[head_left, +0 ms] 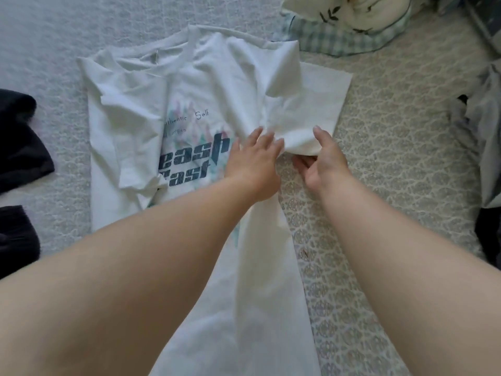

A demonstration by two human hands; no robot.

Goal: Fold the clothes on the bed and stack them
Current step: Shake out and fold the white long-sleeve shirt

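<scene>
You are working on the white cotton T-shirt (217,85) spread front-up on the pale patterned bedcover (393,164).

Both your bare forearms are reaching forward, meeting at the shirt's right sleeve (306,104). Your right hand (322,164) is pinching the lower edge of that sleeve, thumb on top and curled fingers tucked beneath the cloth. Just left of that grip, your left hand (254,164) is lying palm-down with straight, spread fingers, pressing the shirt's body flat. Left of your left hand, the print is showing "Self" in thin letters, part of "Authentic", and bold dark teal letters reading "eash" over "ast"; the rest is hidden by folds. Far left of the grip, dark garments (19,137) are lying at the bed's edge; beyond it, a checked cloth (339,39).
</scene>
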